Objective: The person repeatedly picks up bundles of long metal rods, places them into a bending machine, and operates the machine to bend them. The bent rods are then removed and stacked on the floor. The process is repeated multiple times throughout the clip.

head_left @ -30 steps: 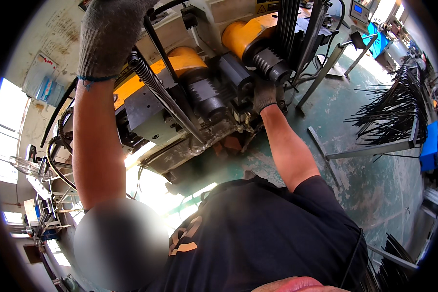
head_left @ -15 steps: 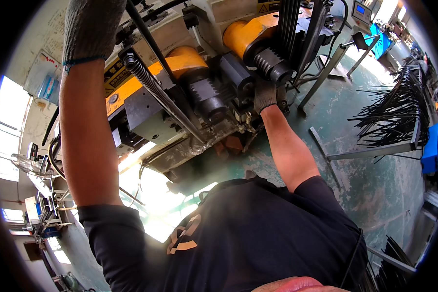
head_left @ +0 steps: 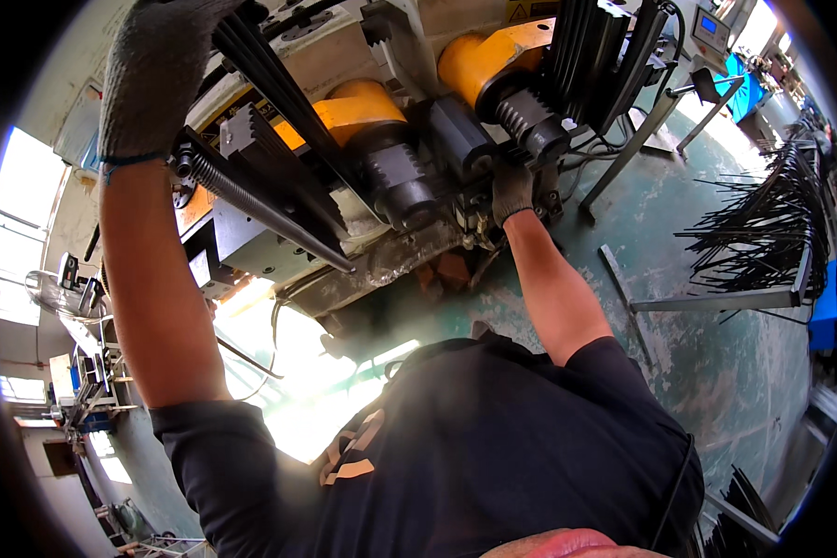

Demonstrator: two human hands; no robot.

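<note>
My left hand (head_left: 153,79), in a grey knit glove, is raised at the upper left beside a bundle of long dark bars (head_left: 284,98). Its fingertips run into the dark top edge, so its grip is unclear. My right hand (head_left: 511,192), also gloved, reaches in under a black hexagonal block (head_left: 460,135) on the machine; its fingers are hidden there. On either side of that block sit toothed black rollers (head_left: 398,181) with orange housings (head_left: 367,107). Below my left wrist slants a rod with a coil spring (head_left: 260,214), next to a black toothed piece (head_left: 284,172).
To the right, a metal stand (head_left: 716,302) carries a heap of thin black rods (head_left: 753,228). Another grey metal frame (head_left: 628,144) stands behind it. A small control panel (head_left: 711,31) is at the far right. A fan (head_left: 51,290) stands at the left.
My left hand has shifted left and slightly down. The spring rod has moved left, more dark bars show beside it, and the toothed piece has come into sight. My right hand stays by the block.
</note>
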